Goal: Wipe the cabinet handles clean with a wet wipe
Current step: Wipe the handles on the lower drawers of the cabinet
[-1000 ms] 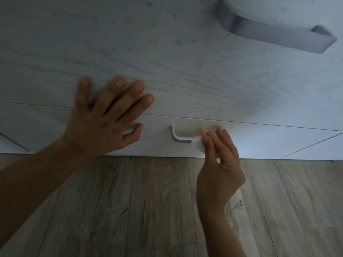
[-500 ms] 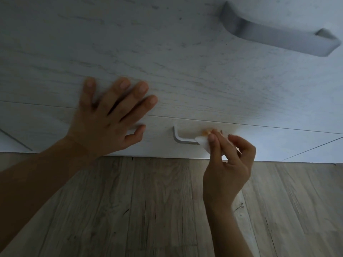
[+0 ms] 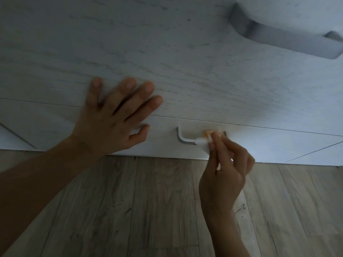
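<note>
A white cabinet front (image 3: 185,71) with pale wood grain fills the upper view. Its lowest drawer carries a small grey handle (image 3: 182,139) just above the floor. My right hand (image 3: 224,173) pinches a folded white wet wipe (image 3: 204,144) against that handle, hiding the handle's right part. My left hand (image 3: 115,119) rests flat on the cabinet front, fingers spread, to the left of the handle. A larger grey handle (image 3: 284,37) sits on the drawer above, at the top right.
Grey-brown wood plank floor (image 3: 148,210) runs below the cabinet's bottom edge. Thin seams between drawer fronts cross the cabinet (image 3: 278,127).
My right hand with the wipe has shifted slightly to the right along the low handle, exposing more of its left end. My left hand stays pressed on the cabinet.
</note>
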